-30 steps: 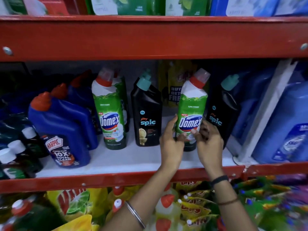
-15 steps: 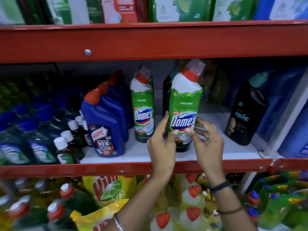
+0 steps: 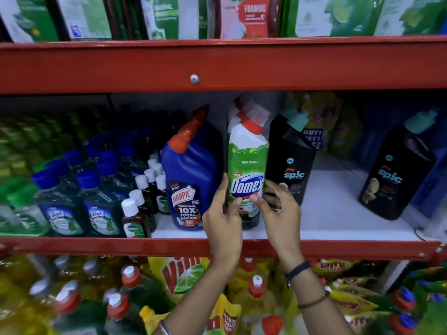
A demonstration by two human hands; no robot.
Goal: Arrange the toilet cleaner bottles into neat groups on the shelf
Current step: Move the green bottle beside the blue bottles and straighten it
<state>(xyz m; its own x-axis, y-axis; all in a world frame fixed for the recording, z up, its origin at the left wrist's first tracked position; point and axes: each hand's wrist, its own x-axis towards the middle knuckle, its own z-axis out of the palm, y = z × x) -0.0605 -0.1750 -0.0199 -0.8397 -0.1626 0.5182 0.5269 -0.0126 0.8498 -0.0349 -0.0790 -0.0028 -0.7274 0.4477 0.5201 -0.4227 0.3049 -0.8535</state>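
Far left on the shelf [image 3: 338, 213]: small green and blue-capped bottles [image 3: 60, 209], packed in rows and blurred; beside them, small white-capped brown bottles [image 3: 135, 213]; none of these need handling for this step.

Next: the blue cleaner bottle [image 3: 191, 180] with an orange-red spout, upright at the shelf front, with similar bottles ranked behind it.

Centre: the green cleaner bottle [image 3: 248, 165], upright, base on the shelf, just beside the blue one; a second white neck and red cap show directly behind it, so it appears to head a row of its own kind. The left hand [image 3: 223, 221] is pressed to its left flank, thumb on the label; the right hand [image 3: 278, 213] closes on its right flank, thumb on the label's lower edge; both hands are therefore clamped on this one bottle.

Procedure, as judged: keep the grip low near the base so the tall neck does not tip; square the label to the front; leave a small, even gap to each neighbour; release only once the base sits flat.

Right of it: a black cleaner bottle [image 3: 291, 163], close beside, partly behind the right hand; avoid knocking it with the knuckles.

Far right: another black cleaner bottle [image 3: 396, 175], well apart across bare shelf; it probably belongs beside its twin.
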